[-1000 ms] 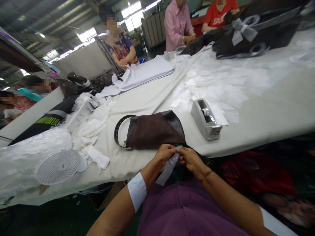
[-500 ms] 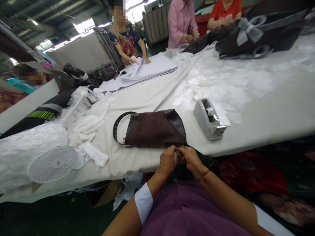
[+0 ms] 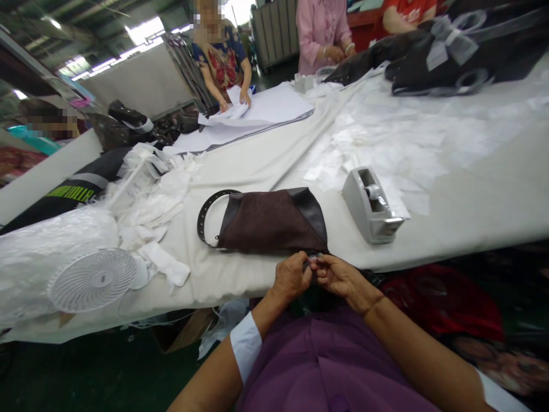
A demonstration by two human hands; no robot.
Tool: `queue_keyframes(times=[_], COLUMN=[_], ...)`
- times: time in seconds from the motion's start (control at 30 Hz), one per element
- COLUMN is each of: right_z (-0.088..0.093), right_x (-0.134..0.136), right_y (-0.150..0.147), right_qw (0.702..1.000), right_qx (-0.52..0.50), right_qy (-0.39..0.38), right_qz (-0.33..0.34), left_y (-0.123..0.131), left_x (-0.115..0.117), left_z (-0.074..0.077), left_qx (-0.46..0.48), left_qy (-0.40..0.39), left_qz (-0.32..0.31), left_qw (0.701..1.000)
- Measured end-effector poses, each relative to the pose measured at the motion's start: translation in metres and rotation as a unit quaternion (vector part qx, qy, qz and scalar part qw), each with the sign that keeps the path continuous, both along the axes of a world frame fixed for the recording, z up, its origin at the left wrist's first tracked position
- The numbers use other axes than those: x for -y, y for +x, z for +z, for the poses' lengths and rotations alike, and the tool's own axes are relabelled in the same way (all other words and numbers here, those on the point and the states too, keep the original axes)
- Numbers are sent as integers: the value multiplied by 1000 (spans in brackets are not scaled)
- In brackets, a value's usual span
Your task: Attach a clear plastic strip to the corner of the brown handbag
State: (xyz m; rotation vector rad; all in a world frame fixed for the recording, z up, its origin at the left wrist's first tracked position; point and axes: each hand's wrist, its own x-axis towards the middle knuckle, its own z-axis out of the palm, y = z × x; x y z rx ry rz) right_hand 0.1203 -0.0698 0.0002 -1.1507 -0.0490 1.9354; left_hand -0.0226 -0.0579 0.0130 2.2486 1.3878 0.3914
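A dark brown handbag (image 3: 266,222) with black leather corners lies flat near the table's front edge. Its black strap with metal eyelets (image 3: 206,217) curves out at the left end. Just off the bag's lower right corner, my left hand (image 3: 292,274) has its fingers closed in a pinch. Facing it, my right hand (image 3: 337,276) pinches at the same spot with thumb and forefinger. Between the fingertips is a small piece, partly pale and shiny, mostly covered by the fingers; I cannot make out what it is.
A grey tape dispenser (image 3: 374,206) stands right of the bag. A white fan (image 3: 96,279) and crumpled white paper (image 3: 165,264) lie at left. White sheets (image 3: 386,137) spread behind the dispenser. Across the table (image 3: 257,171), a co-worker (image 3: 223,63) handles white paper; other people stand farther right.
My right hand has shifted slightly right, its fingers loosened from a tight grip to a pinch. The co-worker opposite has lifted some white paper. The view has shifted a little.
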Motion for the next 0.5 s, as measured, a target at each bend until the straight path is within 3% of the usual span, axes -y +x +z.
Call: queue_keyframes(times=[0.13,0.27,0.5], right_z=[-1,-1,2], right_x=[7,12,7], right_y=[-4,-15,-27], right_qw=[999,993,985], right_qx=[-7,49,100], right_qy=[1,37,24], right_qz=[-39,-98,-135], left_y=[6,10,13], left_x=[0,1,6], left_z=[-8,-16,-16], left_qx=[46,127,159], left_qy=[-36,-79,-84], left_qz=[89,148,165], left_qw=[994,978,970])
